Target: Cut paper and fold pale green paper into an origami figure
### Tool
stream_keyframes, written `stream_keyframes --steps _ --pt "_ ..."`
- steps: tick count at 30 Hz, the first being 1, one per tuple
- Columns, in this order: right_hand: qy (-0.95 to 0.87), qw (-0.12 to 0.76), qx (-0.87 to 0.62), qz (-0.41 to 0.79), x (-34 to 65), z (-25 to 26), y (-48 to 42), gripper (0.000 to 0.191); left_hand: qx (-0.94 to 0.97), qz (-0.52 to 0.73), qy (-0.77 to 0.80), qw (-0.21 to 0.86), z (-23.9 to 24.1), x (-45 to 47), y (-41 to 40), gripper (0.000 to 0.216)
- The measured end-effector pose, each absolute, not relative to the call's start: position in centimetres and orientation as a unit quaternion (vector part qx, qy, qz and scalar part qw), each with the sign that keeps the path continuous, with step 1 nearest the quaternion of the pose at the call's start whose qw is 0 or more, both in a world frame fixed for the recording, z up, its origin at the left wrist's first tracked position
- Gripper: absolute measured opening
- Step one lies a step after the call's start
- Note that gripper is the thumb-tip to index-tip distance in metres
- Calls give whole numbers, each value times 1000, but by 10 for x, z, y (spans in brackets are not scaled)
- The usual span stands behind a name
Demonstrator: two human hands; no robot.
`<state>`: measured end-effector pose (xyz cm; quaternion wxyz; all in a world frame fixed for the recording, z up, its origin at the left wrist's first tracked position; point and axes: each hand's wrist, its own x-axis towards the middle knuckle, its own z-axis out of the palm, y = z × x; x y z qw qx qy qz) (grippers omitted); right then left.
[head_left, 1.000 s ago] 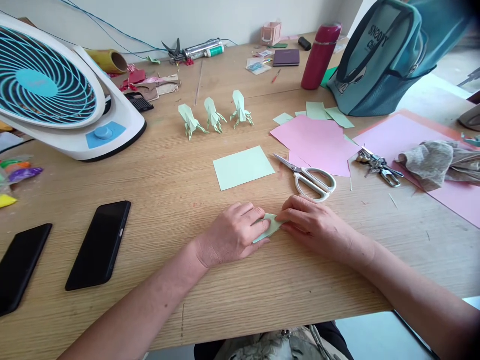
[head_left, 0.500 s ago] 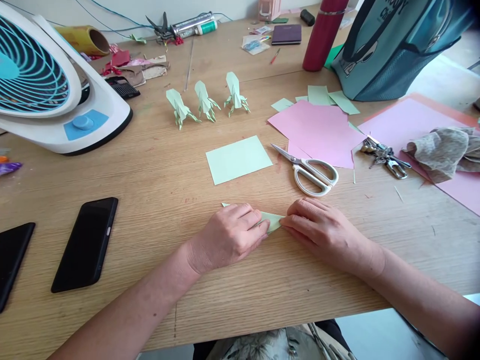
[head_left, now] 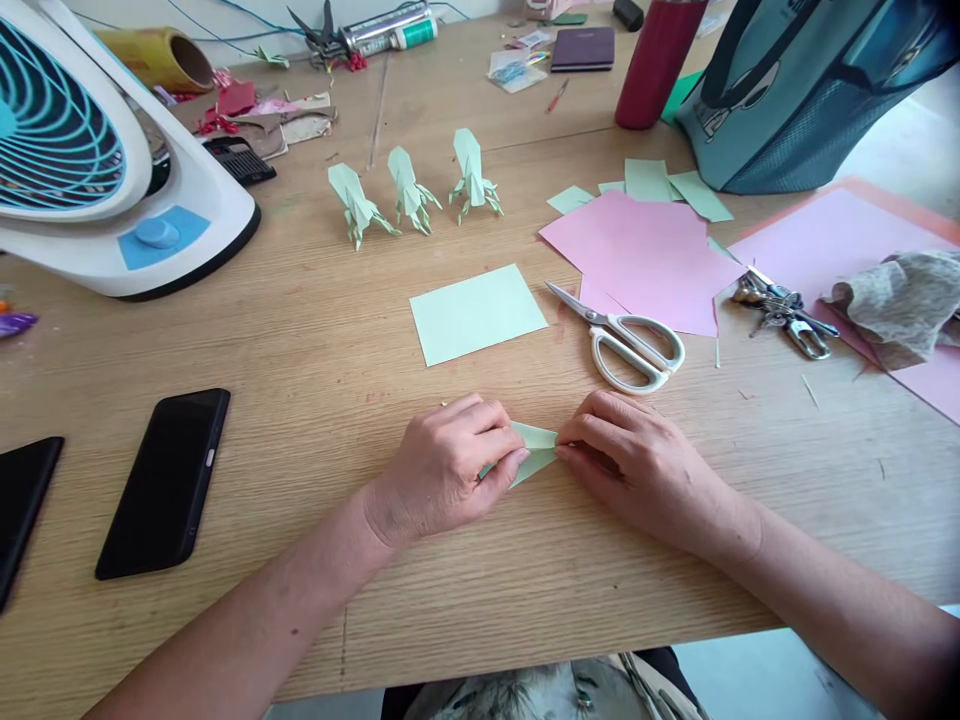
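A small folded piece of pale green paper (head_left: 534, 462) lies low on the table between my hands. My left hand (head_left: 459, 462) is closed on its left part, thumb and fingers pinching it and covering much of it. At its pointed right end, the fingertips of my right hand (head_left: 626, 455) pinch the paper. A crease runs along its length toward that point. Just beyond lies a flat pale green paper rectangle (head_left: 478, 314). White-handled scissors (head_left: 637, 350) rest past my right hand, blades toward the upper left.
Three folded green paper figures (head_left: 409, 190) stand farther back. Pink sheets (head_left: 645, 255), keys (head_left: 784, 310) and a grey cloth (head_left: 896, 305) lie at right. A red bottle (head_left: 658, 65) and blue bag (head_left: 795, 110) stand behind. At left are a fan (head_left: 187, 215) and a black phone (head_left: 163, 482).
My left hand has shifted slightly left along the folded paper. More of the paper and its crease now shows between my hands. The view has tilted a little.
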<state>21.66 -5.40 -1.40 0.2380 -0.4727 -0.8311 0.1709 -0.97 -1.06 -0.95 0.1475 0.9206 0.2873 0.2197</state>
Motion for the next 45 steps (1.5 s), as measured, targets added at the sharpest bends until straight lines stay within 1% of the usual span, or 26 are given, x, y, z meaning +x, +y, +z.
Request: stream_keyframes --steps 6,10,16,21,25,33,37,39,45 --pt "-821 229 -492 175 214 -13 -52 17 873 233 349 248 -4 -12 -9 14" --pt "-810 223 -510 182 213 -13 -51 16 851 228 385 276 -2 -14 -7 14" --pt "-799 219 -529 185 210 -13 -50 16 845 234 395 274 -3 -15 -1 13" --pt "-795 217 -538 176 208 -13 -50 20 841 215 404 289 -2 -18 3 13" --pt "-795 220 -539 172 207 -13 -49 19 838 200 421 284 -2 -19 5 15" --pt "-794 261 -516 188 216 -12 -59 6 849 193 416 263 -3 -18 4 18" --pt "-810 269 -492 170 228 -11 -73 14 851 192 415 257 -4 -17 3 18" --pt "-805 271 -503 162 231 -11 -76 16 852 194 413 257 -4 -17 3 18" --pt "-771 254 -548 202 222 -13 -64 4 856 194 408 250 -4 -16 4 17"
